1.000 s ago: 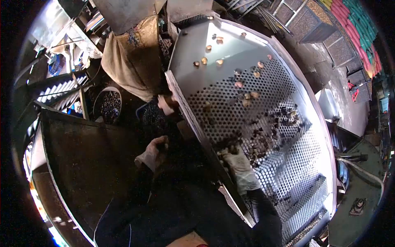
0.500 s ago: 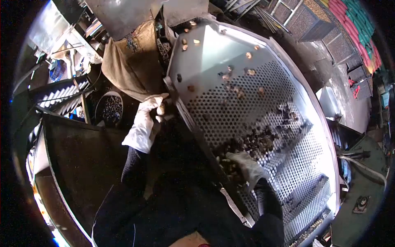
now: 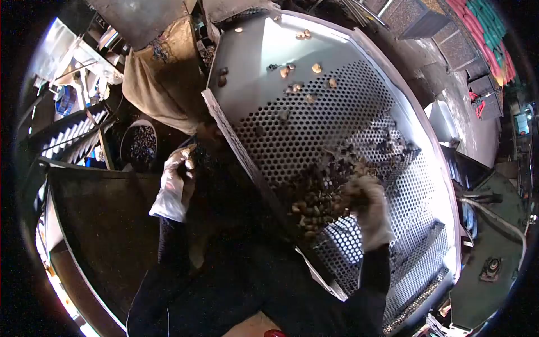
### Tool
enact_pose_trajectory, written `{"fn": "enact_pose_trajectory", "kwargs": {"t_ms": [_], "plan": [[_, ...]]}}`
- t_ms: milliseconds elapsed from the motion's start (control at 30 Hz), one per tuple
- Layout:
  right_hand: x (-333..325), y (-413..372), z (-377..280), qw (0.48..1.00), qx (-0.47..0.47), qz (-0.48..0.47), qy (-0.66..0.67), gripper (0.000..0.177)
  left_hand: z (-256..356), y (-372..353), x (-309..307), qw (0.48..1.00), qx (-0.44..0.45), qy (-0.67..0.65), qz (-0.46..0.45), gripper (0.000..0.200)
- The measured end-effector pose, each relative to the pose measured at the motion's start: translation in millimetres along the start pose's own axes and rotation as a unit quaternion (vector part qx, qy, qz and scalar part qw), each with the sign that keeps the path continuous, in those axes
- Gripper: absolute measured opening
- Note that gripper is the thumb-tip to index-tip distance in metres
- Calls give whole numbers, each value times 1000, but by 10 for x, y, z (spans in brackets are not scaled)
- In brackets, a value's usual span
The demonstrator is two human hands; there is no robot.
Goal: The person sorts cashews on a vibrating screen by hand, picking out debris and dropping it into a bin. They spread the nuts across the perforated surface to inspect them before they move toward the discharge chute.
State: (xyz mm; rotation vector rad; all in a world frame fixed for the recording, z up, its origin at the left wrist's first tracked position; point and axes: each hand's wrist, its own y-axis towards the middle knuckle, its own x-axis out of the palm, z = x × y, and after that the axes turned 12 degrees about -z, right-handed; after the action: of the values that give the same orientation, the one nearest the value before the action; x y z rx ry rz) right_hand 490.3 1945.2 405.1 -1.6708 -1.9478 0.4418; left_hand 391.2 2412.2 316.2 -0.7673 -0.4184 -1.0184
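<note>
My left hand [image 3: 177,178], in a white glove, is held in the air left of the perforated metal tray [image 3: 269,135]. Its fingers are curled in, and what lies in them, if anything, I cannot make out. Over the tray's lower half is my right hand [image 3: 370,210], gloved too and smeared by motion, so its fingers do not read clearly. It is at the right side of a heap of brown nut-like pieces [image 3: 314,205] mixed with dark bits. Several loose pale pieces [image 3: 316,68] are scattered on the tray's smooth upper part.
A burlap sack [image 3: 154,84] hangs beyond my left hand. Below it stands a round bucket [image 3: 139,147] of dark bits. A dark metal panel [image 3: 101,219] fills the left side. Stacked red and green sacks [image 3: 480,28] are at the far right.
My right hand has moved up and right across the tray, and more of the brown heap shows. My left hand sits lower and further left in view. The loose pieces on the tray have shifted.
</note>
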Motion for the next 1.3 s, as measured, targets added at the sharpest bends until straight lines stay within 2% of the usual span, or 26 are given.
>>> {"fn": "enact_pose_trajectory", "kwargs": {"t_ms": [33, 67, 133, 167, 200, 267, 300, 400, 433, 467, 533, 600, 633, 700, 767, 867, 900, 933, 967, 1000, 1067, 1100, 1133, 1200, 1267, 1300], "plan": [[-229, -36, -55, 995, -81, -61, 15, 24, -22, 11, -44, 1000, 9, -14, -4, 28], [-201, -158, -243, 991, -136, 1, -9, 26, -53, 32, -99, 1000, 5, -1, 0, 37], [-144, -393, -568, 980, -163, 74, 83, 30, -90, 95, -174, 1000, -7, 29, -1, 59], [-224, -395, -594, 981, -157, 88, 66, 33, -128, 103, -136, 999, -3, 33, 26, 60], [-303, -373, -627, 982, -153, 102, 47, 36, -139, 114, -117, 998, -15, 56, 7, 60], [-364, -297, -721, 988, -151, 3, 5, 38, -153, 119, -103, 994, -32, 98, -25, 60], [-353, -378, -716, 991, -123, 55, -26, 38, -166, 157, -133, 992, -34, 119, -28, 60], [-221, -299, -664, 973, -161, 147, -79, 39, -164, 215, -178, 985, -38, 167, -33, 58], [-24, -356, -717, 969, -108, 178, -135, 37, -136, 172, -105, 984, -39, 170, -32, 58], [-335, -179, -610, 968, -97, 55, -225, 36, -118, 149, -73, 984, -40, 173, -32, 57], [-153, -229, -590, 940, -126, 33, -316, 22, -163, 168, -169, 991, -32, 125, -22, 55], [-367, 5, -417, 938, -75, -40, -337, 26, -183, 165, -257, 995, -35, 89, -7, 54], [-468, 91, -340, 929, -80, -87, -351, 22, -185, 159, -272, 996, -40, 76, 6, 54], [-553, 323, -98, 953, -104, -111, -260, 36, -162, 166, -320, 995, -48, 88, 18, 53], [-387, 448, 136, 987, -66, -38, -144, 45, -156, 170, -366, 989, -56, 135, 15, 52], [-326, 624, 584, 948, -143, -93, -267, 35, -146, 169, -326, 991, -37, 127, -27, 35], [-342, 586, 539, 861, -95, -95, -490, 38, -149, 162, -287, 991, -34, 126, -24, 34], [-270, 445, 474, 829, -119, -121, -532, 32, -139, 129, -237, 991, -33, 127, -21, 33], [-213, 299, 400, 842, -147, -142, -498, 28, -121, 110, -211, 991, -32, 129, -19, 33], [-173, 185, 301, 867, -163, -153, -446, 27, -114, 97, -213, 989, -37, 141, -14, 41], [-312, 193, 167, 941, -142, -148, -268, 26, -119, 81, -219, 985, -48, 167, -4, 57], [-433, 262, 111, 968, -127, -138, -169, 22, -110, 80, -196, 985, -50, 168, -4, 57], [-306, 68, -131, 928, -157, -48, -336, 14, -95, 58, -143, 984, -52, 169, -4, 57], [-280, -107, -282, 943, -229, 37, -240, 16, -42, 15, 25, 981, -57, 186, -12, 57], [-225, -222, -572, 941, -216, 72, -250, 23, 43, -10, 247, 974, -56, 216, -25, 57], [-12, -304, -667, 945, -186, 167, -211, 33, 66, -27, 303, 977, -52, 201, -51, 57]]}}
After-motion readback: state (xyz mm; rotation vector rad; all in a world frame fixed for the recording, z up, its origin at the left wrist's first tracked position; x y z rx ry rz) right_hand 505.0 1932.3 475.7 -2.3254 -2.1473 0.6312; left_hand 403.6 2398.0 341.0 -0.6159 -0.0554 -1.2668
